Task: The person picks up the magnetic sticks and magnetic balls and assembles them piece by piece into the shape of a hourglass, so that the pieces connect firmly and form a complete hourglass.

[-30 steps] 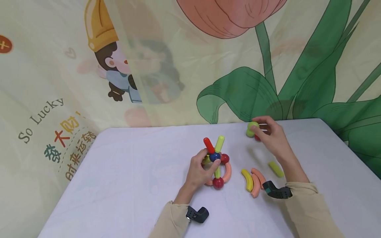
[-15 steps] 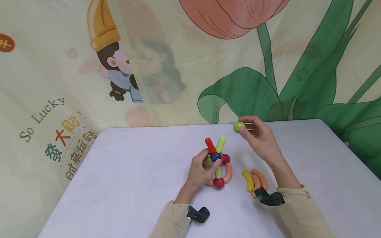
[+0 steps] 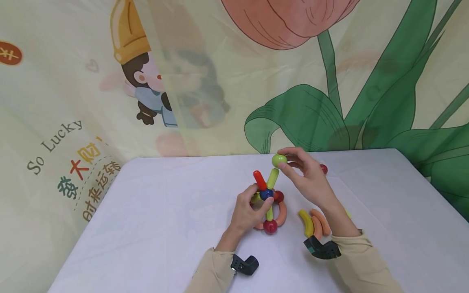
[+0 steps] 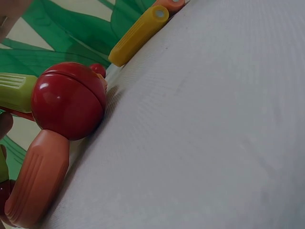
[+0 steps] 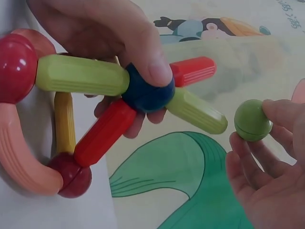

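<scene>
My left hand (image 3: pixel 244 207) grips the blue ball (image 3: pixel 266 194) of a magnetic stick-and-ball model standing on the table. A red stick (image 3: pixel 259 180) and a light green stick (image 3: pixel 272 178) slant upward from that ball. Lower sticks run down to red balls (image 3: pixel 270 226), joined by curved peach sticks (image 3: pixel 282 213) in a ring. With thumb and fingertips, my right hand (image 3: pixel 309 177) pinches a green ball (image 3: pixel 279 160). In the right wrist view the green ball (image 5: pixel 251 120) is a small gap from the free end of the light green stick (image 5: pixel 198 110).
A yellow curved stick (image 3: pixel 306 222) and two peach curved sticks (image 3: pixel 322 221) lie right of the model. Behind my right hand sits a loose red ball (image 3: pixel 324 169). A patterned cloth hangs behind the white table (image 3: pixel 165 224).
My right hand has carried the green ball leftward from the back right to the tip of the upright light green stick. The left hand keeps its hold on the model.
</scene>
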A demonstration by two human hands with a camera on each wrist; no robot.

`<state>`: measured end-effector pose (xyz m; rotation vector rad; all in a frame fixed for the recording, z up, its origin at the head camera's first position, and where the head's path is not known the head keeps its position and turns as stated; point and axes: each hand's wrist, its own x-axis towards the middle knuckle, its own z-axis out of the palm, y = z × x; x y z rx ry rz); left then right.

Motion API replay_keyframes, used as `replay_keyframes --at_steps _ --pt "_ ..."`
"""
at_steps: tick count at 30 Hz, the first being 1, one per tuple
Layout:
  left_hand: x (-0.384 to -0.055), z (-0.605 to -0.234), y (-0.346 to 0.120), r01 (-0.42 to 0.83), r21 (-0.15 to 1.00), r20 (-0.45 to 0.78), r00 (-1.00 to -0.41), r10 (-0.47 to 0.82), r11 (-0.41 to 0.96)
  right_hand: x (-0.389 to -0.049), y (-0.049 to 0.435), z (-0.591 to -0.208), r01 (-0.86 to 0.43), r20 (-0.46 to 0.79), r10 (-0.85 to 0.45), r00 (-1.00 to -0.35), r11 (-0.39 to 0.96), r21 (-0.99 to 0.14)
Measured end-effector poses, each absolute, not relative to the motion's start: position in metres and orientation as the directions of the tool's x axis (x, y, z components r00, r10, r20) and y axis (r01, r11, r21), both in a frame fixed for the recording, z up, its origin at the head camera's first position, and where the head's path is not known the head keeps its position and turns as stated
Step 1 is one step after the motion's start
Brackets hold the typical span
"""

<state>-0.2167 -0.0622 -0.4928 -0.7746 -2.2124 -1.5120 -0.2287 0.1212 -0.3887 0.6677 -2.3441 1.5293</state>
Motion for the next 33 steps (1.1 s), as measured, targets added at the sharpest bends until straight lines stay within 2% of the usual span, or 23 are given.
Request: replay_keyframes --at_steps 12,25,33 --pt "-0.217 -0.493 -0.063 0.617 0.739 0.563 -0.786 0.254 0.271 -0.23 0.101 -0.387 -0.545 0.471 -0.286 -0.834 0.297 -0.784" --pt "-0.22 -0.494 -0.062 0.619 0.744 0.566 -0.783 0.257 0.25 -0.228 0.081 -0.384 -0.579 0.487 -0.322 -0.811 0.329 -0.746" --pt "-0.22 -0.493 -0.063 0.629 0.737 0.574 -0.776 0.262 0.248 -0.228 0.073 -0.389 -0.628 0.532 -0.341 -0.775 0.317 -0.711"
